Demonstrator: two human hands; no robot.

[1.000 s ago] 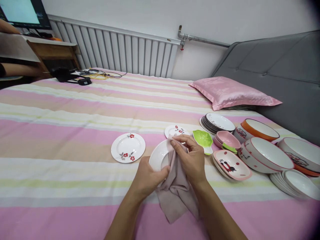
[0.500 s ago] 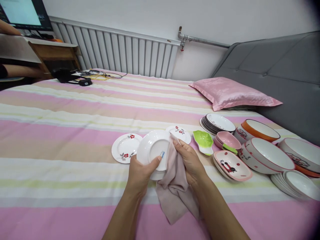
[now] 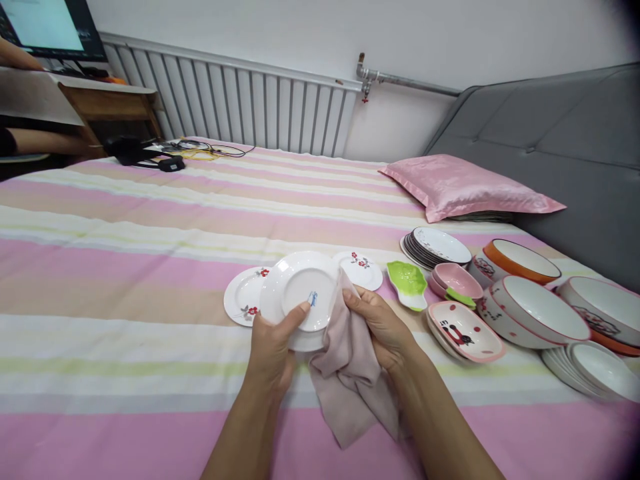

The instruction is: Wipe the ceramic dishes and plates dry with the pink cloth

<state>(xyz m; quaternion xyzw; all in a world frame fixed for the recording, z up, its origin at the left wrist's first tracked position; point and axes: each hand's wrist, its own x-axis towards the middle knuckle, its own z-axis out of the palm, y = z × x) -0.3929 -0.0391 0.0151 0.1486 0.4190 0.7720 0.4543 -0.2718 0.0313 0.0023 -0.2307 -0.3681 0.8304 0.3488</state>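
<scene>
A white plate (image 3: 305, 280) is held up with its underside and blue mark facing me. My left hand (image 3: 273, 340) grips it at the lower left, thumb on the base and fingers hidden behind. At the plate's right edge my right hand (image 3: 377, 323) is closed on a pinkish-grey cloth (image 3: 350, 360), which touches the rim and hangs down in folds. Behind the held plate, two plates with red flowers lie on the bed: the left flowered plate (image 3: 240, 293), partly covered, and the right flowered plate (image 3: 367, 270).
To the right stand a green leaf-shaped dish (image 3: 406, 283), pink bowls (image 3: 456, 279), a square dish (image 3: 465, 330), stacked plates (image 3: 443, 245) and several large bowls (image 3: 535, 307). A pink pillow (image 3: 465, 183) lies behind them. Cables (image 3: 210, 150) lie far left, near a person's arm (image 3: 17, 55).
The plate has tipped to show more of its underside and shifted slightly left with my left hand. My right hand stays at its right edge with the cloth.
</scene>
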